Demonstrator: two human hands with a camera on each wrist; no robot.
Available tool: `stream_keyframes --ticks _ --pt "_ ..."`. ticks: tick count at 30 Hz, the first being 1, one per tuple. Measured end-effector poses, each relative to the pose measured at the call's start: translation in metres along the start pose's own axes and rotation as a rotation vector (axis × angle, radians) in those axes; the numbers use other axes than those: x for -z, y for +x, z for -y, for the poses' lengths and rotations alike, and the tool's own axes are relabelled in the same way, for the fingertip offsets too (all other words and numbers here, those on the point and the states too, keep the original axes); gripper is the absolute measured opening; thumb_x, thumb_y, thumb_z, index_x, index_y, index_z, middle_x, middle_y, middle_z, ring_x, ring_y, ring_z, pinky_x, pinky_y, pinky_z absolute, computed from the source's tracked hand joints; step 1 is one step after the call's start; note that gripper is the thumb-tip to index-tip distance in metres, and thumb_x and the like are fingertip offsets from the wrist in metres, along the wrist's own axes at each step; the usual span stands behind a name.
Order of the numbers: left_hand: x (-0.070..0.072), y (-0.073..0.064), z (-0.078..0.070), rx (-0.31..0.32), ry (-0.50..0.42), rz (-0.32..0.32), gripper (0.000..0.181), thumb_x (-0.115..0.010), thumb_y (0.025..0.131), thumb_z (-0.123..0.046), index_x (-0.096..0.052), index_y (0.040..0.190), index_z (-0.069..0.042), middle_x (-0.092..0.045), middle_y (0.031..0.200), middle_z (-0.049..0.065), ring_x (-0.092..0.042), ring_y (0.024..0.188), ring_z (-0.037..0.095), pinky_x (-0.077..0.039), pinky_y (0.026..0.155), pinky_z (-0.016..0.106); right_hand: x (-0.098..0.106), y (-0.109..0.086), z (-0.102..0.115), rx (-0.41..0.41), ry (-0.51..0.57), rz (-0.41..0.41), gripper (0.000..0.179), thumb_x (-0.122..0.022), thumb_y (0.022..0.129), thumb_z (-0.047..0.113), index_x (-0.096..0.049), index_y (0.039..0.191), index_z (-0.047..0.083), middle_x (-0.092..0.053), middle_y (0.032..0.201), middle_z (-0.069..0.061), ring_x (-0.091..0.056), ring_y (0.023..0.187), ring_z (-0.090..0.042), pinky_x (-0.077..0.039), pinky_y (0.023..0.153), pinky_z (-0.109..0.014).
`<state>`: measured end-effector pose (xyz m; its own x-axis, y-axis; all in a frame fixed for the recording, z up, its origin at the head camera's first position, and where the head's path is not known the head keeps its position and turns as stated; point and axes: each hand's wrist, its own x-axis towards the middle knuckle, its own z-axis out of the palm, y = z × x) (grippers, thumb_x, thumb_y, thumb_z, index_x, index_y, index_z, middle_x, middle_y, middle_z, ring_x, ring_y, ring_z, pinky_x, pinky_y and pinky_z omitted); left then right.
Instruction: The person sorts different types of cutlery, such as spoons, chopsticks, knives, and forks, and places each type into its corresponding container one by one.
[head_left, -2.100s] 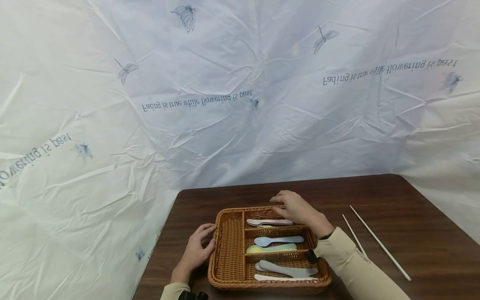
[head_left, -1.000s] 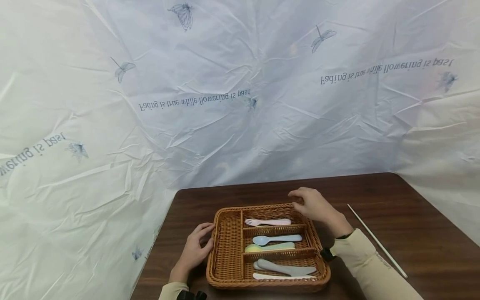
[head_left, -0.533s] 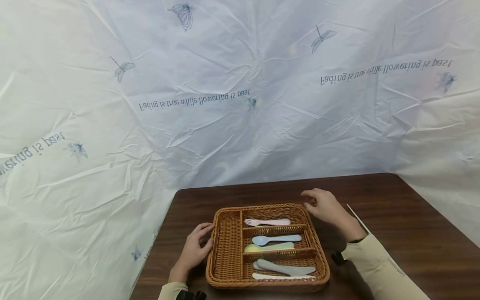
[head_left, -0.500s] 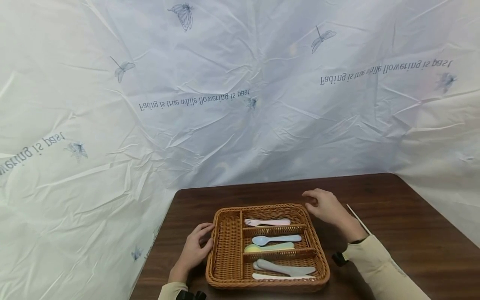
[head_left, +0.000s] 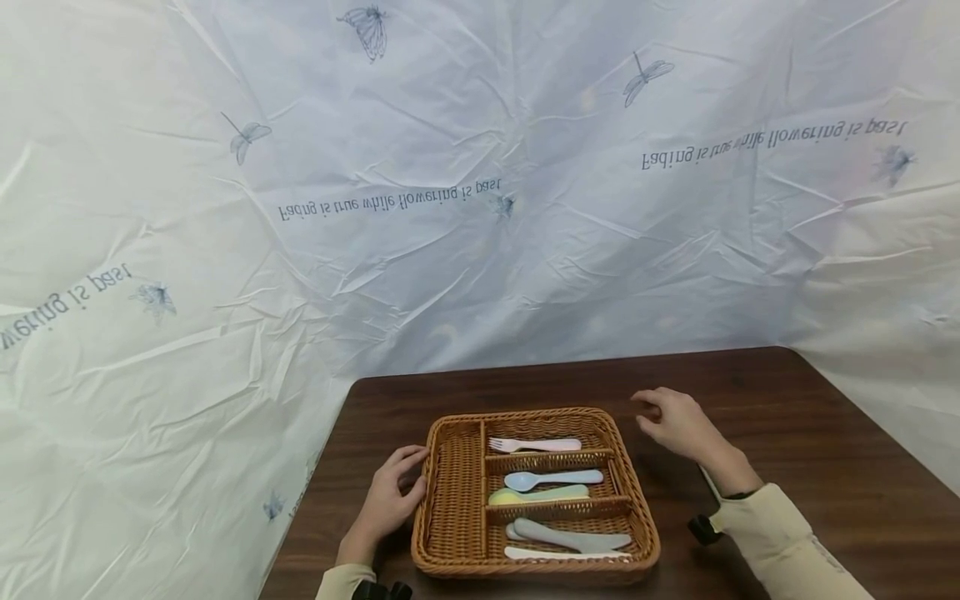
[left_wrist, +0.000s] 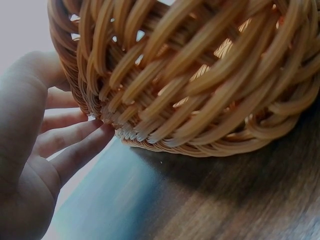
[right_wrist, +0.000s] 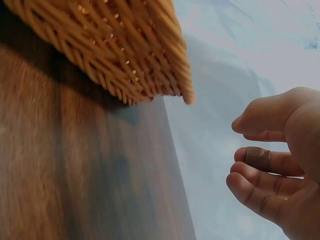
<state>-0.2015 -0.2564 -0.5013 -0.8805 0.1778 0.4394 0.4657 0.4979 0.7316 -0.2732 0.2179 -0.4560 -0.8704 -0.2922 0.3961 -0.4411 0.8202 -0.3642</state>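
Observation:
A brown wicker basket (head_left: 448,500) with dividers sits on the dark table. My left hand (head_left: 390,493) touches its left wall; in the left wrist view, the fingertips meet the weave (left_wrist: 165,90). My right hand (head_left: 678,423) hovers beyond the basket's far right corner, holding nothing, fingers loosely bent. A brown band circles one finger in the right wrist view. Inside the basket, a pale pink fork (head_left: 540,445) lies in the far compartment. A light blue spoon (head_left: 553,479) and a yellow-green spoon (head_left: 543,495) share the middle one. Grey knives (head_left: 573,537) and a white knife (head_left: 562,553) lie nearest.
A sliver of a pale thin stick (head_left: 709,482) shows beside the right wrist, the rest hidden under the arm. The wooden table (head_left: 847,467) extends to the right. A printed white sheet (head_left: 480,275) hangs behind its far edge.
My right hand has moved right, off the basket's far rim, empty. Its forearm now covers the pale sticks seen earlier on the table. The left hand and basket have stayed nearly still.

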Motion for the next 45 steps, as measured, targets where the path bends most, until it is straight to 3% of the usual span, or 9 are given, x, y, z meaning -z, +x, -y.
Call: stream_keyframes --ticks 5,26,29,33,36,39,45 --pt "0.004 -0.001 -0.012 -0.007 -0.003 0.014 0.039 -0.061 0.088 0.008 -0.060 0.127 0.008 -0.055 0.127 0.024 -0.057 0.115 0.040 -0.057 0.082 0.048 0.001 -0.006 -0.007 -0.004 -0.024 0.006 0.034 -0.071 0.085 0.010 -0.067 0.117 -0.001 -0.066 0.099 -0.016 -0.064 0.079 -0.024 -0.052 0.058 -0.037" --pt "0.007 -0.001 -0.015 -0.024 -0.008 0.043 0.039 -0.060 0.089 0.007 -0.059 0.128 0.008 -0.054 0.128 0.027 -0.058 0.115 0.039 -0.059 0.083 0.037 0.002 -0.029 -0.032 -0.087 -0.061 0.074 0.040 -0.073 0.083 0.011 -0.065 0.120 -0.003 -0.064 0.110 -0.025 -0.067 0.083 -0.031 -0.055 0.060 -0.041" --pt "0.008 0.000 -0.015 -0.024 -0.011 0.043 0.039 -0.060 0.089 0.007 -0.059 0.128 0.008 -0.054 0.128 0.027 -0.058 0.115 0.039 -0.059 0.083 0.037 0.001 -0.031 -0.035 -0.093 -0.064 0.077 0.039 -0.073 0.083 0.011 -0.065 0.119 -0.002 -0.065 0.107 -0.023 -0.065 0.079 -0.026 -0.051 0.057 -0.037" --pt "0.002 -0.001 0.001 0.000 -0.007 0.012 0.040 -0.061 0.088 0.007 -0.060 0.128 0.004 -0.055 0.128 0.020 -0.059 0.116 0.035 -0.059 0.083 0.035 0.001 -0.034 -0.039 -0.103 -0.059 0.091 0.039 -0.073 0.082 0.011 -0.065 0.118 -0.002 -0.066 0.102 -0.020 -0.064 0.076 -0.024 -0.048 0.056 -0.035" --pt "0.000 -0.002 0.002 0.003 -0.012 -0.004 0.040 -0.062 0.088 0.009 -0.060 0.128 0.004 -0.055 0.128 0.020 -0.059 0.115 0.036 -0.059 0.082 0.038 0.000 -0.037 -0.040 -0.119 -0.048 0.117 0.039 -0.072 0.083 0.011 -0.065 0.119 -0.003 -0.067 0.089 -0.012 -0.060 0.070 -0.019 -0.045 0.053 -0.033" --pt "0.004 -0.002 -0.013 -0.009 -0.021 0.016 0.039 -0.060 0.088 0.009 -0.059 0.127 0.009 -0.054 0.127 0.026 -0.058 0.114 0.040 -0.059 0.082 0.042 0.001 -0.038 -0.042 -0.132 -0.043 0.144 0.040 -0.072 0.083 0.012 -0.064 0.119 -0.004 -0.065 0.080 -0.005 -0.051 0.062 -0.013 -0.038 0.051 -0.030" --pt "0.007 -0.001 -0.016 -0.007 -0.011 0.035 0.039 -0.060 0.089 0.007 -0.058 0.128 0.009 -0.053 0.128 0.026 -0.058 0.116 0.039 -0.059 0.083 0.036 0.001 -0.040 -0.048 -0.153 -0.057 0.179 0.044 -0.074 0.081 0.013 -0.063 0.119 -0.005 -0.066 0.082 -0.008 -0.049 0.060 -0.012 -0.037 0.051 -0.030"
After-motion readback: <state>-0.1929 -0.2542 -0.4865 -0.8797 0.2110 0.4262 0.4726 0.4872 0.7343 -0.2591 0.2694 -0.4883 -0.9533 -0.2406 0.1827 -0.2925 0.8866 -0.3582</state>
